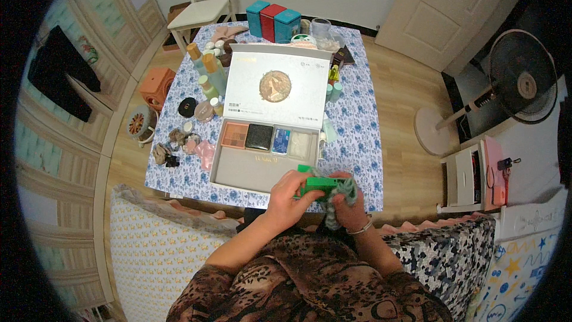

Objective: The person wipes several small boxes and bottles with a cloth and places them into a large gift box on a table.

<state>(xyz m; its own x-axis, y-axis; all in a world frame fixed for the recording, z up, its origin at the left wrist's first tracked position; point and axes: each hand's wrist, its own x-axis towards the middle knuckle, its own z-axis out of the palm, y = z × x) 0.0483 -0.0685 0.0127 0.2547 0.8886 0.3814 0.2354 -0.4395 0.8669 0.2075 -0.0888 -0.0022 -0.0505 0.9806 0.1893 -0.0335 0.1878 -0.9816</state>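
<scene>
My left hand (287,197) is closed on a small bright green box (320,183) in front of the table's near edge. Close against it, my right hand (350,210) grips a grey-green, stringy bundle like yarn (345,188), part of which dangles below the fingers. Just beyond my left hand lies an open white gift box (250,172), its lid standing up with a round gold picture on it. Along the far side of its tray sit an orange-brown palette (235,135), a black square case (260,137), a blue-and-white packet (281,141) and a white packet (299,144).
Bottles (213,70), compacts (187,107) and scrunchies (162,154) crowd the left of the flower-patterned table (360,149). Blue and red tins (272,22) stand at the back. A white chair (202,9) is behind, a standing fan (524,86) to the right.
</scene>
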